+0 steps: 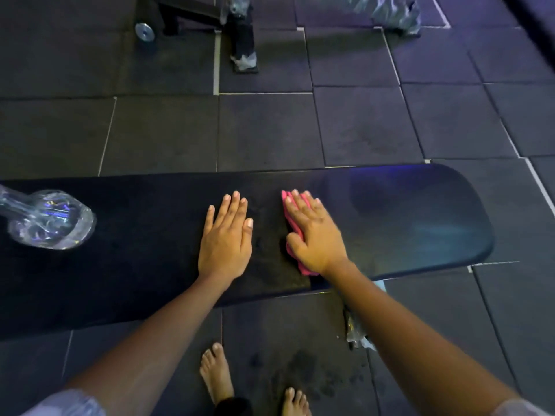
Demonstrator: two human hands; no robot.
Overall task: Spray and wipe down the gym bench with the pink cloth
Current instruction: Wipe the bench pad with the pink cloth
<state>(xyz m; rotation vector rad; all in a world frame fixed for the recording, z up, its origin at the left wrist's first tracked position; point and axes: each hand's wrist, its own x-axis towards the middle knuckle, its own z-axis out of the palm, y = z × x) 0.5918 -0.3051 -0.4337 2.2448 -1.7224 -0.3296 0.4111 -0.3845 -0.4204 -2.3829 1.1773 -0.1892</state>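
1. The gym bench (405,223) runs lengthwise left to right, its rounded end at the right.
2. The pink cloth (305,267) lies on the bench towards that end, its long axis crossing from near edge to far edge.
3. The right hand (315,235) presses the cloth with straight fingers.
4. The left hand (225,238) rests flat and open on bare padding just beside it.
5. A clear bottle (51,219) lies near the bench's left end.

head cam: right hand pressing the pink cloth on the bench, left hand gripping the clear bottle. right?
Not quite. In the head view the left hand lies flat and open on the bench, holding nothing; the clear bottle rests on the bench far to its left, untouched. The rest holds: the right hand presses the pink cloth on the bench.
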